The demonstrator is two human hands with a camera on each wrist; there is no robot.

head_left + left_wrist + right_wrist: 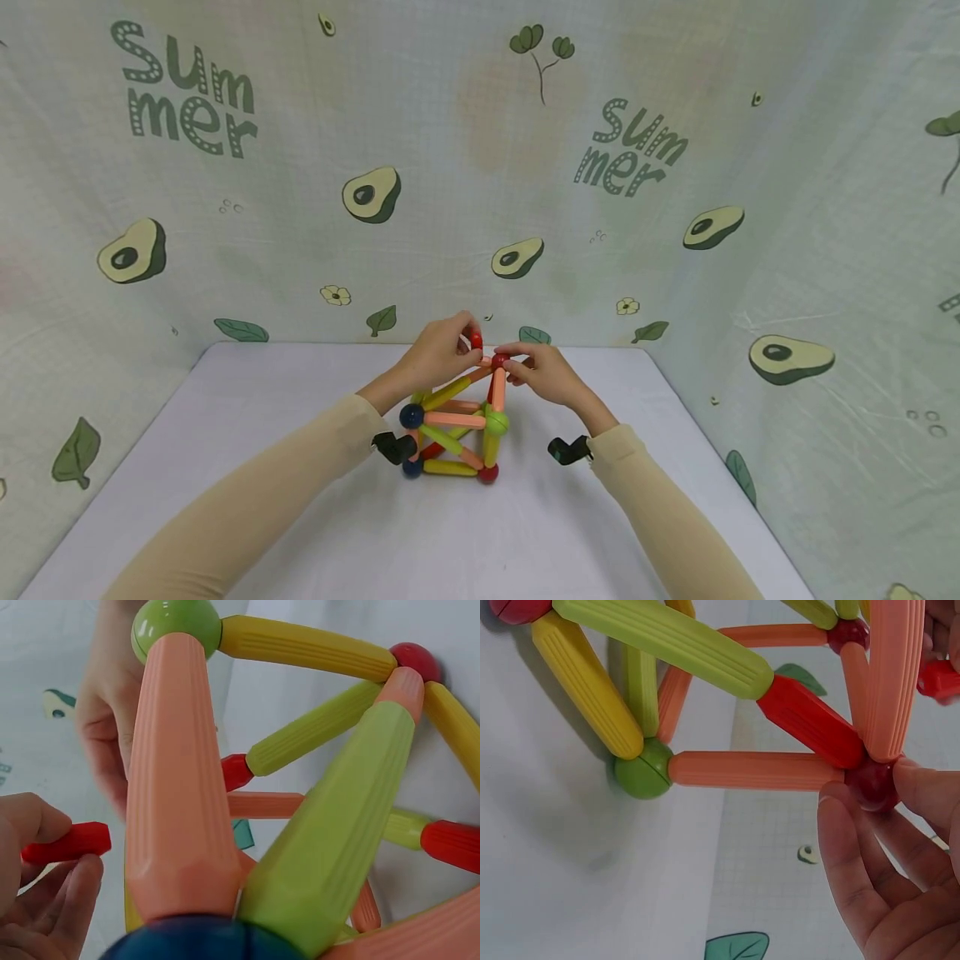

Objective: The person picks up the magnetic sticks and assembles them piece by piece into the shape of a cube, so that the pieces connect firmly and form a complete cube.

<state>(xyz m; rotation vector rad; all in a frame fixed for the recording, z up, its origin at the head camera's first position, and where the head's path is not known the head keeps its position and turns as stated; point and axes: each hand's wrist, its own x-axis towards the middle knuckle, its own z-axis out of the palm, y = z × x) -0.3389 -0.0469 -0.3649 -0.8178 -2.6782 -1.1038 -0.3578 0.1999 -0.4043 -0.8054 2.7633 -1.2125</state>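
A building-toy frame of ribbed sticks and balls stands on the table, with a pink stick between a dark blue ball and a green ball. My left hand pinches a red stick between thumb and fingers, beside the top of the frame. The fingers hide part of that stick. At the peak, my right hand holds a dark red ball between thumb and fingertips. Pink sticks and a red stick meet at this ball.
The white tabletop spreads around the frame. Behind it hangs a pale cloth printed with avocados and leaves, which continues along both sides. A lower red ball and a blue ball rest at the frame's near base.
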